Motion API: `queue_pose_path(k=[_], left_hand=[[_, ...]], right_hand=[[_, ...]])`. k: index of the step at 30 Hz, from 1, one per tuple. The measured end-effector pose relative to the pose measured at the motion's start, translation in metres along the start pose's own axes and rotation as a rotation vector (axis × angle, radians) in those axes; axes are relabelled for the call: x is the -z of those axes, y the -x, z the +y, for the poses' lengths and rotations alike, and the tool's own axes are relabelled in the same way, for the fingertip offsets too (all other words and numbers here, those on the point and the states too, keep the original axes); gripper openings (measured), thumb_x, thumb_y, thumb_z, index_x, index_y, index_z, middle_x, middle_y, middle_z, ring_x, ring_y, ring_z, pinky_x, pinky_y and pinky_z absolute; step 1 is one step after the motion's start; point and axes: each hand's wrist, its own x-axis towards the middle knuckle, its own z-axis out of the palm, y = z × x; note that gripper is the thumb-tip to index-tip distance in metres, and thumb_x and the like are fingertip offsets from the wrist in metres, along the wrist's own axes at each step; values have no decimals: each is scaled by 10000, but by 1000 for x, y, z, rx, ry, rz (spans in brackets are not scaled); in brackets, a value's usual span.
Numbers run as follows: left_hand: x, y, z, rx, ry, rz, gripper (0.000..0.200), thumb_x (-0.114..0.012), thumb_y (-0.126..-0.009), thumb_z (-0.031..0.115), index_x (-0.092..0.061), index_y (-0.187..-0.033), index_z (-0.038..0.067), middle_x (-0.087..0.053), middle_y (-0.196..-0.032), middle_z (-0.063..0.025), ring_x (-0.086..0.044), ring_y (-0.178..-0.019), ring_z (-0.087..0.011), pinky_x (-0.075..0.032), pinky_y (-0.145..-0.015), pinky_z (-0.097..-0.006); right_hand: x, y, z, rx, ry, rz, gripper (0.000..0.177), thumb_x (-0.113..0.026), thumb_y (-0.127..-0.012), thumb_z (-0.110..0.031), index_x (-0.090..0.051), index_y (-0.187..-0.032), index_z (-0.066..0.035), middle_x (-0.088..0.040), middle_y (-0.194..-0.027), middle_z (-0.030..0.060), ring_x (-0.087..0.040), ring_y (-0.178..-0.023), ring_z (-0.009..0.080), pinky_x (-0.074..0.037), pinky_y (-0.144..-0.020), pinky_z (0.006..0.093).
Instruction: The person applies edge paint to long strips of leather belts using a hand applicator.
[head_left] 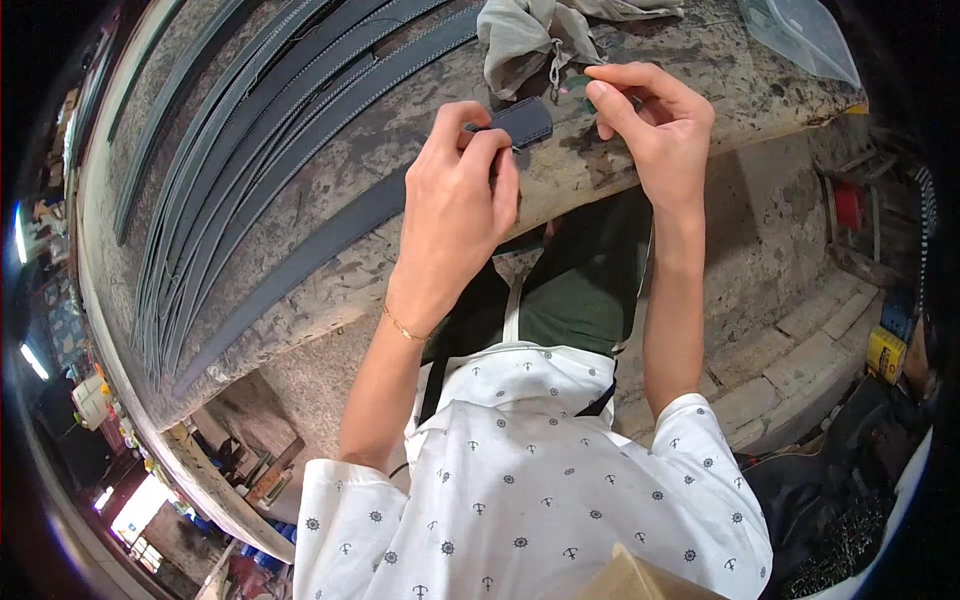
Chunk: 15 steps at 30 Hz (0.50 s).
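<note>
My left hand is closed over the end part of a dark belt strap. The strap's short stitched tip sticks out past my fingers, and its long part curves away to the lower left along the table edge. My right hand is raised just right of the tip, apart from it. Its thumb and forefinger pinch a small dark-green thing with a pinkish spot, too small to name. A crumpled grey cloth lies behind both hands.
Several dark straps with pale stitching lie side by side across the left of the stained worktable. A clear plastic container stands at the far right corner. Below right are a yellow item and black material.
</note>
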Motion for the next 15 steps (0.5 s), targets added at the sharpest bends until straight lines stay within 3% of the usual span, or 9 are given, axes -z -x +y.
queue_pose_path(k=[8, 15], left_hand=[[8, -21, 8, -181, -253, -236, 89, -676, -790, -6, -610, -812, -61, -597, -990, -182, -636, -743, -399, -538, -713, -457], [11, -31, 13, -155, -290, -336, 84, -662, -777, -12, -599, -795, -65, -594, -924, -203, -633, -774, -414, -534, -716, -467]], right_hand=[[-1, 1, -1, -17, -17, 18, 116, -761, -885, -26, -776, -1000, -11, -682, -759, -10, -590, -635, 41, -445, -556, 190], [-1, 1, -1, -30, -45, 30, 111, -756, -891, -24, -774, -999, -9, -679, -760, -10, -586, -631, 40, -439, -554, 189]])
